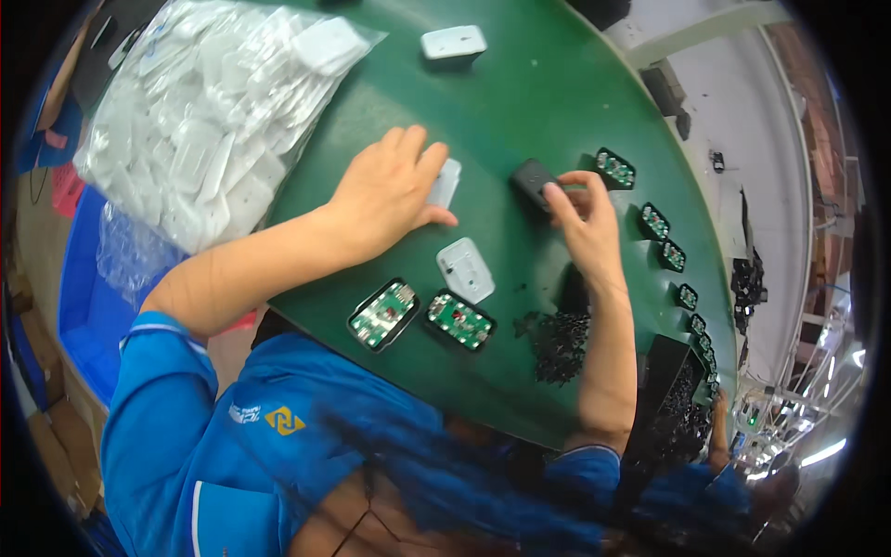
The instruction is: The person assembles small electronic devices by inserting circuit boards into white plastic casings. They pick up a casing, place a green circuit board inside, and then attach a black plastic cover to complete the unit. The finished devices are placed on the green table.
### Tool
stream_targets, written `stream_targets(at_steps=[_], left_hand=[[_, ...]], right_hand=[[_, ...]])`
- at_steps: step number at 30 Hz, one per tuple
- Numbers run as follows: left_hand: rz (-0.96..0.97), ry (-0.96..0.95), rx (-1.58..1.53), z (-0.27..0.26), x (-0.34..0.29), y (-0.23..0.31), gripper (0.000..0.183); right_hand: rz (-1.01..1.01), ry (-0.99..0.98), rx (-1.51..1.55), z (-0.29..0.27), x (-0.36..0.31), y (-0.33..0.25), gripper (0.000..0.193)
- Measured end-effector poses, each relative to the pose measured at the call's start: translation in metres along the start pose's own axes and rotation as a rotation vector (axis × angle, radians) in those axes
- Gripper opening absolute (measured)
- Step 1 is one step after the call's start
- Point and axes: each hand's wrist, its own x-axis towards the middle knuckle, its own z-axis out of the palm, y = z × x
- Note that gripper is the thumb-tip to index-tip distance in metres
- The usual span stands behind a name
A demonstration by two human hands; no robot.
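My left hand is over a whitish plastic cover on the green table, thumb and fingers apart around it; the palm hides part of the cover. Between the thumb and fingers of my right hand is one end of a small black case, tilted. Closer to my body lies another whitish cover with small holes. Beside it are two open black housings with green circuit boards inside, one on the left and one on the right.
A large clear bag of white plastic covers fills the far left. At the back stands a white-topped case. Several black housings with boards line the table's right edge. Small black parts are heaped by my right forearm. A blue bin is at left.
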Motion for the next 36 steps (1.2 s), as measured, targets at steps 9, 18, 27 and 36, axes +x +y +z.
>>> stream_targets(at_steps=[9,18,27,36], left_hand=[[0.073,-0.062,0.033,-0.002,-0.001,-0.011,0.048],[0.082,-0.011,-0.336,-0.001,-0.003,-0.033,0.047],[0.198,-0.01,-0.399,0.006,-0.019,-0.043,0.057],[0.308,-0.013,-0.144,-0.003,-0.015,-0.047,0.049]], right_hand=[[-0.403,0.132,-0.303,0.017,-0.019,0.0,0.032],[-0.605,0.078,-0.185,0.047,-0.031,-0.039,0.037],[-0.724,0.078,-0.306,0.074,-0.024,-0.042,0.036],[-0.953,0.201,-0.578,0.079,-0.025,-0.041,0.037]])
